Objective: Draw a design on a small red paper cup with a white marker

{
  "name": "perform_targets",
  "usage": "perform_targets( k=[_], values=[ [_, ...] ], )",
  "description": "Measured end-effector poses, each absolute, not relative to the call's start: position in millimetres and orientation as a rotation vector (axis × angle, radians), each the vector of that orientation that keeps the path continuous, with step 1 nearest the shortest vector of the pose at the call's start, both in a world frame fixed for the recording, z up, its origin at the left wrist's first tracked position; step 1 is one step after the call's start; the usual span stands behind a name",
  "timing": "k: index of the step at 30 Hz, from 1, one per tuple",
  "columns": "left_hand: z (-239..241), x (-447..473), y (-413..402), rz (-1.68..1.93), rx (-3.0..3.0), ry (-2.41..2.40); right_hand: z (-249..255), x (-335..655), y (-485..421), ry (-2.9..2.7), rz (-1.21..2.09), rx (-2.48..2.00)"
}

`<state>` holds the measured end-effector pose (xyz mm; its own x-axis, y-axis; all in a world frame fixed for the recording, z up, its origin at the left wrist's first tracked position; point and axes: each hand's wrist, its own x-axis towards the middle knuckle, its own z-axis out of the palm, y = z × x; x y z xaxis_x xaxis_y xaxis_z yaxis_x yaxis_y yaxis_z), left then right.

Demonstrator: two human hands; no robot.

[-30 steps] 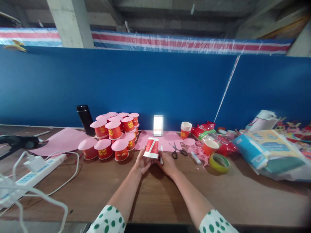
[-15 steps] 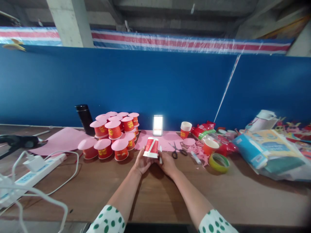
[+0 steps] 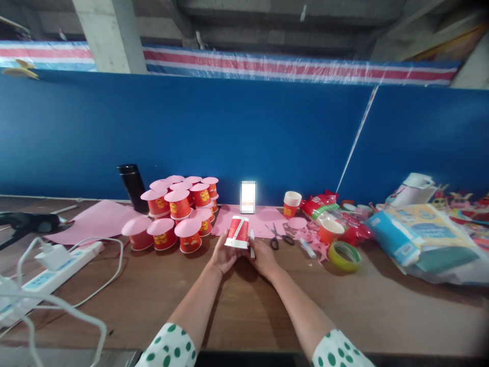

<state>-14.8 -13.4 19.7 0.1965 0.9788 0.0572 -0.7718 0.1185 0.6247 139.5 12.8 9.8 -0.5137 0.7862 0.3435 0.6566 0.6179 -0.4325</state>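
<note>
A red and white paper cup (image 3: pixel 237 232) is tipped over between my hands, its printed side facing up. My left hand (image 3: pixel 223 256) is closed around the cup's left side and underside. In my right hand (image 3: pixel 264 258) is a slim white pen-like stick (image 3: pixel 252 245), held upright beside the cup; those fingers also reach the cup's lower right. Behind the cup lies a pink paper sheet (image 3: pixel 263 220). Black-handled scissors (image 3: pixel 278 238) rest open to the right of my right hand.
Left stand stacked red cups (image 3: pixel 164 239) topped with pink discs, a black bottle (image 3: pixel 132 188) and a white power strip (image 3: pixel 57 278) with cables. Rightward are nested cups (image 3: pixel 292 204), pink scraps (image 3: pixel 316 236), yellow-green tape (image 3: pixel 346 269) and a plastic package (image 3: pixel 428 234).
The cup has turned slightly in my hands, so its white printed strip sits at a somewhat different slant. Both hands keep their hold and place.
</note>
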Motion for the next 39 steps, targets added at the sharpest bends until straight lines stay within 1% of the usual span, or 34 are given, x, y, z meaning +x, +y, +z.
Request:
perform_targets(
  k=[18,39],
  values=[
    [21.4,-14.0,-14.4,1.342,0.594,0.424,9.4,140.1,13.9,-2.300,0.382,-1.106],
    [20.2,-14.6,-14.2,1.340,0.609,0.422,8.3,140.0,14.1,-2.339,0.329,-1.120]
  ],
)
